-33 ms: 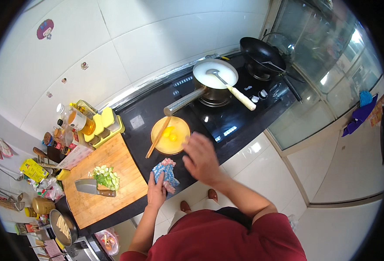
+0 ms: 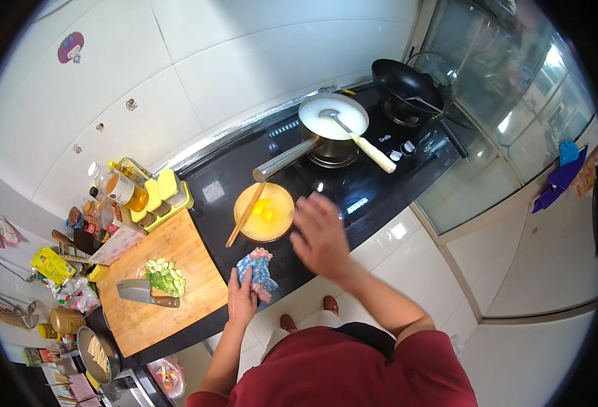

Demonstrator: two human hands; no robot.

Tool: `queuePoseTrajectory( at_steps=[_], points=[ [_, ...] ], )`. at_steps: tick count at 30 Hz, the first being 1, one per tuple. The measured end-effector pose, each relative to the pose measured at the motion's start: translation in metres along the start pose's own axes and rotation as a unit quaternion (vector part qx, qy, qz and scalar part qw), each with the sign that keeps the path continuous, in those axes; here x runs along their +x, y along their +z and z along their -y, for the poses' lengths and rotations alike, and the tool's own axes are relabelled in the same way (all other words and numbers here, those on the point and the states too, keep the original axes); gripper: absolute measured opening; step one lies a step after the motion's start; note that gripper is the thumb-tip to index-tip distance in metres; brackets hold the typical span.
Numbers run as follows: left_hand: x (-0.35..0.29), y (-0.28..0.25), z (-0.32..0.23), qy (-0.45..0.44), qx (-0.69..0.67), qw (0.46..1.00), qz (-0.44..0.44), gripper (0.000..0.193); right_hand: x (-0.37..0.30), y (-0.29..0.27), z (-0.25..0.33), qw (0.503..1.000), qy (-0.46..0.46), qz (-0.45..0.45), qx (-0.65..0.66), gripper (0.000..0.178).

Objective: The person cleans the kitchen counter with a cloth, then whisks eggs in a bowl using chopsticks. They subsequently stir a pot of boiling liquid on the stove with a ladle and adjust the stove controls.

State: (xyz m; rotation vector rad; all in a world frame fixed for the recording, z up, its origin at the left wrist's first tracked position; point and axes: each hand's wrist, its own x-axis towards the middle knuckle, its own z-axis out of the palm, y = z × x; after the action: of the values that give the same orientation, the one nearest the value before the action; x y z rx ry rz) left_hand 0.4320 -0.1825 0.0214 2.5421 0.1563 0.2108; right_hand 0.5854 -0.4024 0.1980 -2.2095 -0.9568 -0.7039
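A blue-and-pink patterned cloth (image 2: 257, 270) lies crumpled on the black counter, and the fingers of my left hand (image 2: 242, 298) grip its near left edge. Just right of the bowl, my right hand (image 2: 323, 237) hovers with nothing in it; its fingers are apart and slightly blurred. The yellowish bowl (image 2: 282, 197) holds raw eggs with whole yolks (image 2: 265, 209). A pair of wooden chopsticks (image 2: 245, 217) rests across the bowl's left side, sticking out over the rim toward me.
Left of the cloth is a wooden cutting board (image 2: 177, 325) with a cleaver (image 2: 136, 290) and chopped greens (image 2: 165, 277). A pot (image 2: 329, 139) of whitish liquid, a ladle (image 2: 373, 152) across it, stands on the stove. Behind it sits a black wok (image 2: 397, 78). Seasoning containers (image 2: 170, 186) line the wall.
My right hand has shifted slightly right, away from the bowl's rim. The left hand stays on the cloth.
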Motion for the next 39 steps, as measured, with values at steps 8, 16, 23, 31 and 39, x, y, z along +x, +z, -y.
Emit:
queuePoseTrajectory(
  at_steps=[8,16,23,31,39],
  points=[
    [0.004,0.016,-0.037,-0.036,-0.072,0.993,-0.083,0.056,0.068,-0.063,-0.16,0.905,0.16,0.178,-0.351,0.059],
    [0.008,0.027,-0.073,-0.036,-0.032,0.994,-0.096,0.047,0.065,-0.077,-0.205,0.926,0.114,0.196,-0.302,0.031],
    [0.024,0.037,-0.104,-0.011,-0.026,0.992,-0.123,0.043,0.093,-0.148,-0.181,0.908,0.119,0.312,-0.254,0.034],
    [0.032,0.056,-0.133,0.002,-0.052,0.991,-0.124,0.042,0.099,-0.158,-0.183,0.915,0.121,0.338,-0.184,0.024],
    [0.026,0.056,-0.144,-0.033,-0.04,0.991,-0.125,0.043,0.086,-0.114,-0.214,0.94,0.033,0.249,-0.229,0.022]
  ],
)
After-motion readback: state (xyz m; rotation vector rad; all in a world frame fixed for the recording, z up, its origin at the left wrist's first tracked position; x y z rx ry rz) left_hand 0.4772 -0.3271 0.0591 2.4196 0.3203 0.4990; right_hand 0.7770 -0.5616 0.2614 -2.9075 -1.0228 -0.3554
